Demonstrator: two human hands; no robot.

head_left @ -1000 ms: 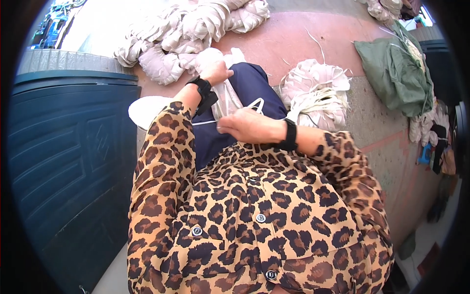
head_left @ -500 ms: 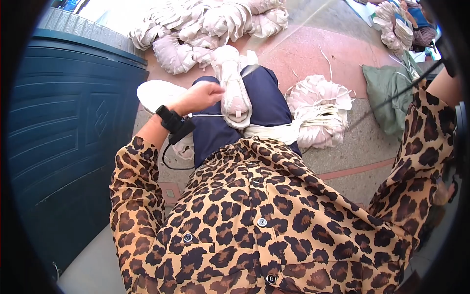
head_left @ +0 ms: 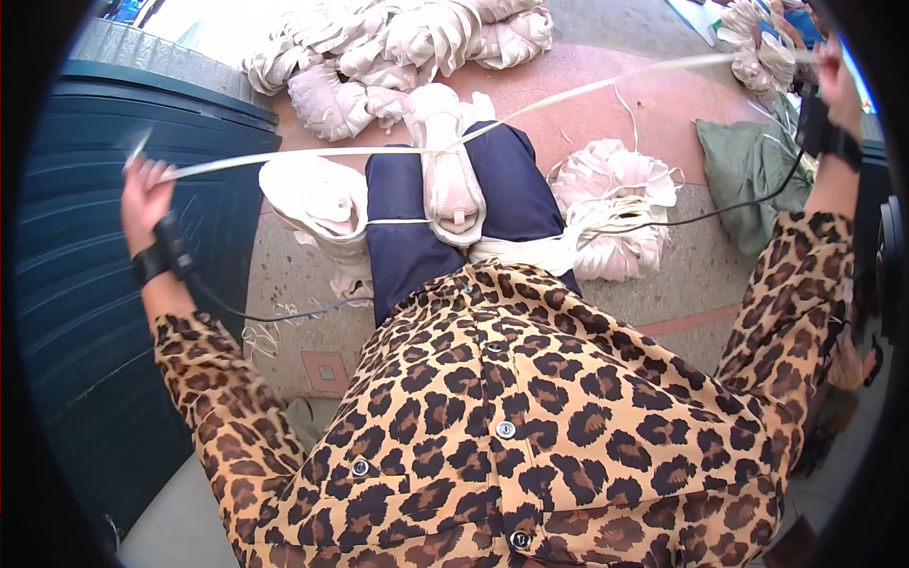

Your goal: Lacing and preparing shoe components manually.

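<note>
Shoelace held across a shoe upper, your arms spread wide.
Your left hand [head_left: 147, 197] is curling closed on one stretch of the flat white shoelace [head_left: 568, 87], a blurred tip sticking out above the fingers; your right hand [head_left: 837, 83], far out to the other side, is closing its fingers on the opposite stretch. Between them the lace is crossing the pinkish-white shoe upper [head_left: 453, 189], which is lying between your navy-trousered thighs [head_left: 519, 185]; whether it is passing through eyelets you cannot tell. A hank of laces [head_left: 521, 256] is resting across your lap, stacked uppers [head_left: 317, 199] are sitting beside your left thigh, and a bundle of uppers [head_left: 620, 204] is lying to your right.
</note>
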